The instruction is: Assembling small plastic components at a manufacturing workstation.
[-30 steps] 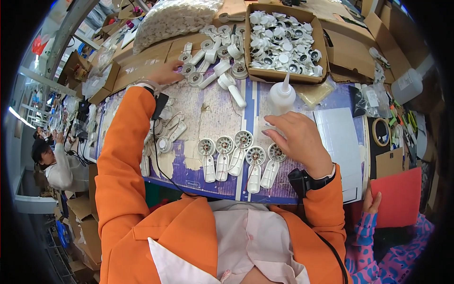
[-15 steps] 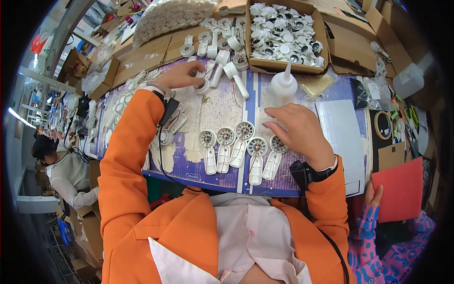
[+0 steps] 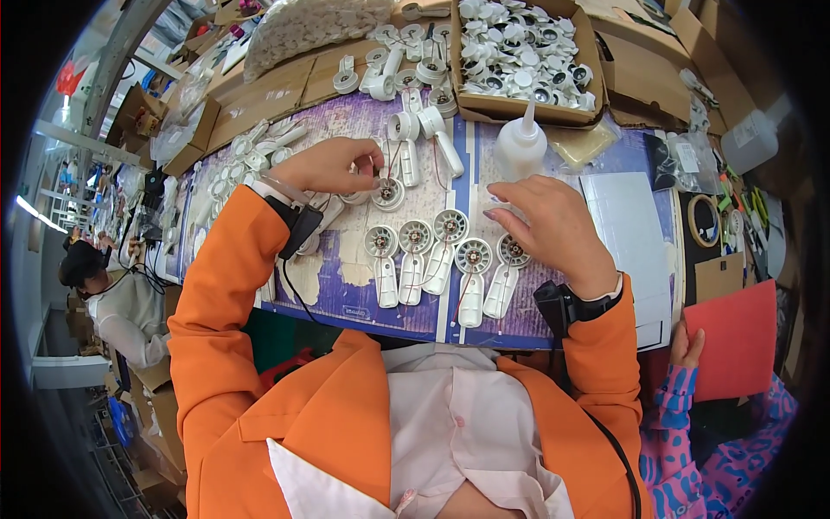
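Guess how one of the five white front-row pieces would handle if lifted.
A white piece probably feels stiff: its surface looks like moulded plastic. Its wider round head may make it end-heavy and, open-faced, could be fragile.

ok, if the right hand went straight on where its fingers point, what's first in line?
Probably the white handle lying left of the squeeze bottle. Height of the right hand over the table is unclear, so it might pass above.
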Available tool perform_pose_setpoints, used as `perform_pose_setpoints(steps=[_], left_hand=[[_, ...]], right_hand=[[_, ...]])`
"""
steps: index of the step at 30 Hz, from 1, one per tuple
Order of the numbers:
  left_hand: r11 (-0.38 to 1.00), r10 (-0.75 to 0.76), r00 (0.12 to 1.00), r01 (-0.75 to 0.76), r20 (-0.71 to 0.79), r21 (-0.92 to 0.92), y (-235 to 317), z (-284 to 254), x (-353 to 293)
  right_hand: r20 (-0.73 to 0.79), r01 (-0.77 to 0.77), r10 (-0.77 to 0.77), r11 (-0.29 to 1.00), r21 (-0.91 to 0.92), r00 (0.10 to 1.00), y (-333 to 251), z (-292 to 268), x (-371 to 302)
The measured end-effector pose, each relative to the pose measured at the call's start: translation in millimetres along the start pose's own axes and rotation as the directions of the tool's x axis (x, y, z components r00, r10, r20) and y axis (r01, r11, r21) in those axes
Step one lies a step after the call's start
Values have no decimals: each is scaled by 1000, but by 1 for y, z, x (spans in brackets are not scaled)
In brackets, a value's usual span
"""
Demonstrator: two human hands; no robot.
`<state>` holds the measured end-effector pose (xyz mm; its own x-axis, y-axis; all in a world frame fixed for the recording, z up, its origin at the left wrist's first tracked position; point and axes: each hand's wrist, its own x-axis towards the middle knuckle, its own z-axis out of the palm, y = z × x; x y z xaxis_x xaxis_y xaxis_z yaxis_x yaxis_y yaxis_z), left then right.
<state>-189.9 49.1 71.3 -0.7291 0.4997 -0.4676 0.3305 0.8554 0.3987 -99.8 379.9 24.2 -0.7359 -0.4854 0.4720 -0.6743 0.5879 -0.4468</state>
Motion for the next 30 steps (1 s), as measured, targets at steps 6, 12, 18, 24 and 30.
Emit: perform_pose_setpoints(steps=[6,12,18,24,30], left_hand=[[997,-8,914,37,-406,62,3,7,25],[951,-129,902,231,-411,208,31,5,56],[993,52,859,9,-510,118,13,2,52],[897,437,713,-390,-548,208,28,7,38],[716,663,708,-506,-242,481,48,8,31]], right_hand=[[-2,8,-8,1000,-2,1000,1,1,0],[2,-4,4,1000,-11,1000,5,3,-1],[20,0,1,1000,-17,1000,1,2,0],[15,-1,2,1000,-21,1000,3,2,-2],[28,-7,8,1000,-24,1000,1,1,-1]])
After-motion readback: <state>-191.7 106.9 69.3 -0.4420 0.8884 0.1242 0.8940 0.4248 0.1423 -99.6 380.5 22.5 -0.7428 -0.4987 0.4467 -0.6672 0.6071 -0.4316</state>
